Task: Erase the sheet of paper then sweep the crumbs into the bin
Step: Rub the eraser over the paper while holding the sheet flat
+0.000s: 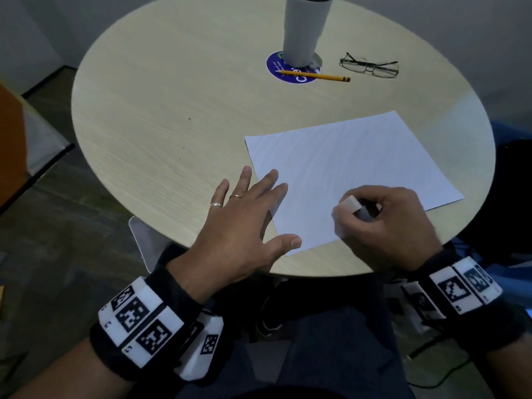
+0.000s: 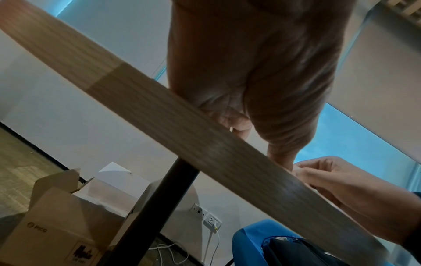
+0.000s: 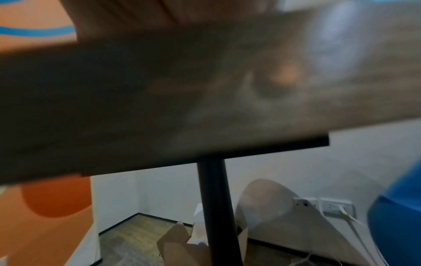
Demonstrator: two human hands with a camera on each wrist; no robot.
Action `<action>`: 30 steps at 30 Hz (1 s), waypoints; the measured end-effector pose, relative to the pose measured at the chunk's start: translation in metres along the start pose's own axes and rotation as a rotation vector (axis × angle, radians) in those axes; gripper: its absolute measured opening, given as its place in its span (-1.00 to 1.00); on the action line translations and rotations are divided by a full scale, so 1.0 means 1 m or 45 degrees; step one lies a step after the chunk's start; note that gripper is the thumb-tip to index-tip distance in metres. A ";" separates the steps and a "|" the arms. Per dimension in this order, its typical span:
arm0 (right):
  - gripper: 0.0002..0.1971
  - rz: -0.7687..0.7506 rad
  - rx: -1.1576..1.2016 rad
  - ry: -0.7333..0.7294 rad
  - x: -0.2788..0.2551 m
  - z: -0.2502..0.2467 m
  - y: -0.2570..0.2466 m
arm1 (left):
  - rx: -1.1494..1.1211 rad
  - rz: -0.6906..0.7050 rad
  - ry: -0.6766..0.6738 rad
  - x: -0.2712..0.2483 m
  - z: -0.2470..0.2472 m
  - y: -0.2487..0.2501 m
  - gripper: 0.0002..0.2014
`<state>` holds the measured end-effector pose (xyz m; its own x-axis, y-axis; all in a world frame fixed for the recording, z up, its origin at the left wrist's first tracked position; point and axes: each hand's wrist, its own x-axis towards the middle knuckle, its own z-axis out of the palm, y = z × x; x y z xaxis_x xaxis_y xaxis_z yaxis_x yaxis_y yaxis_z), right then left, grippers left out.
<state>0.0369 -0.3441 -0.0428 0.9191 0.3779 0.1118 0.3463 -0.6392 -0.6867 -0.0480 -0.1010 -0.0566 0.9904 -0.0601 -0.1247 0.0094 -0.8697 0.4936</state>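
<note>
**Left hand flat on the sheet, right hand with the eraser**

My left hand (image 1: 244, 223) lies flat with the fingers spread wide. The little finger and the ring finger rest on the round wooden table (image 1: 161, 116), and the other fingers and the thumb press the near left corner of the sheet of paper (image 1: 354, 156). On two fingers of this hand I wear rings. The wrist hangs over the table edge (image 2: 141, 100).

To the right of this hand, the sheet lies tilted on the table. My right hand (image 1: 383, 223) rests on its near edge, with fingers curled around a white eraser (image 1: 349, 203). Whether the eraser touches the paper, I cannot tell.

Far in front of my hands stands a grey tumbler (image 1: 305, 27) on a blue round sticker (image 1: 276, 69). A yellow pencil (image 1: 313, 75) lies just before it, across the sticker. To the right of the pencil lie folded glasses (image 1: 370, 66).

The right wrist view is blurred; it shows only the table's dark post (image 3: 216, 207).
</note>
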 end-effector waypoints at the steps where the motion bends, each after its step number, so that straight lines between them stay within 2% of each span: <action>1: -0.87 0.017 0.070 0.052 0.006 -0.004 0.007 | 0.016 0.000 -0.010 0.000 -0.001 0.000 -0.03; 4: -0.89 0.087 0.291 0.156 0.018 -0.007 0.018 | 0.031 -0.003 -0.022 -0.002 -0.003 0.003 -0.12; 7: -0.88 0.097 0.225 0.186 0.020 -0.001 0.023 | 0.037 -0.008 0.051 -0.005 0.001 0.023 -0.23; 9: -0.88 0.109 0.252 0.204 0.021 0.000 0.024 | 0.136 0.134 0.056 -0.008 0.011 0.049 -0.23; 12: -0.86 0.119 0.342 0.201 0.020 0.001 0.025 | 0.269 0.401 -0.057 -0.007 0.037 0.080 -0.21; 15: -0.87 0.161 0.397 0.198 0.018 -0.003 0.025 | 0.367 0.403 -0.100 -0.002 0.045 0.078 -0.21; 18: -0.85 0.153 0.308 0.191 0.019 -0.006 0.028 | 0.418 0.293 -0.100 -0.004 0.030 0.054 -0.20; 22: -0.85 0.160 0.254 0.195 0.022 -0.004 0.029 | 0.574 -0.199 -0.172 -0.003 -0.002 0.022 -0.03; 23: -0.85 0.157 0.252 0.201 0.022 -0.004 0.030 | 0.565 -0.295 -0.188 -0.002 -0.005 0.022 0.02; 24: -0.84 0.156 0.252 0.206 0.022 -0.004 0.030 | 0.538 -0.316 -0.210 -0.001 -0.005 0.028 0.05; 25: -0.84 0.157 0.256 0.209 0.022 -0.004 0.030 | 0.518 -0.250 -0.235 0.000 -0.003 0.038 0.06; 28: -0.86 0.161 0.277 0.227 0.023 -0.004 0.029 | 0.517 0.203 -0.361 0.003 0.013 0.076 -0.01; 30: -0.86 0.172 0.337 0.226 0.022 -0.004 0.027 | 0.552 0.399 -0.439 0.010 0.025 0.091 -0.07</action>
<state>0.0669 -0.3558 -0.0561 0.9797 0.1643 0.1150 0.1803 -0.4710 -0.8635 -0.0402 -0.1929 -0.0339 0.8351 -0.4352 -0.3364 -0.4019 -0.9003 0.1669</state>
